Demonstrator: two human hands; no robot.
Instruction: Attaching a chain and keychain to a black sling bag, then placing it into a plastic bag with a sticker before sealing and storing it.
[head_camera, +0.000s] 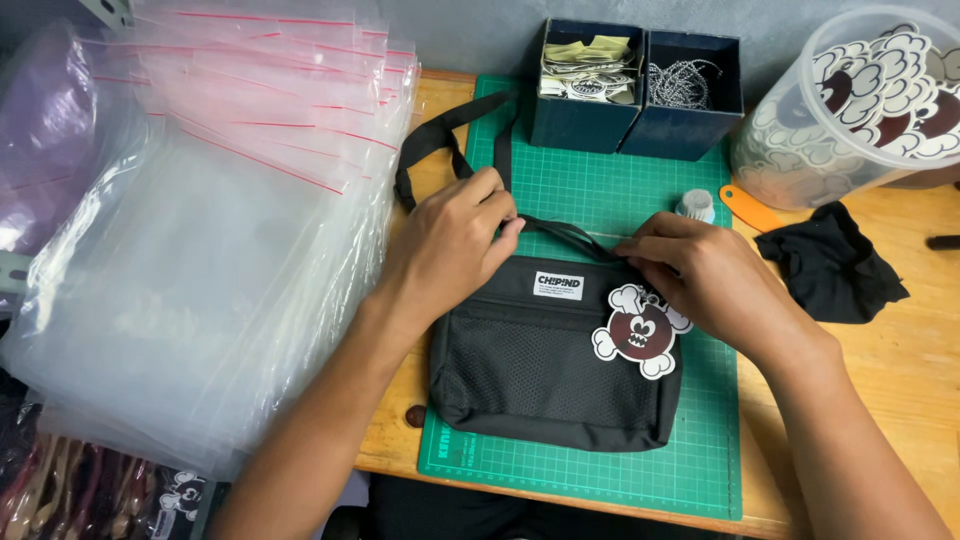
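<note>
Black mesh-front pouch (550, 375) flat on green cutting mat (600, 470), skull-shaped hang tag (638, 335) at its top edge. Left hand (450, 245) fingers pinched on black strap (560, 230); right hand (705, 275) fingers closed at tag's attachment, grip hidden. Best kept taut, strap untwisted. Clear zip bags (200, 250) stacked left on surface.
</note>
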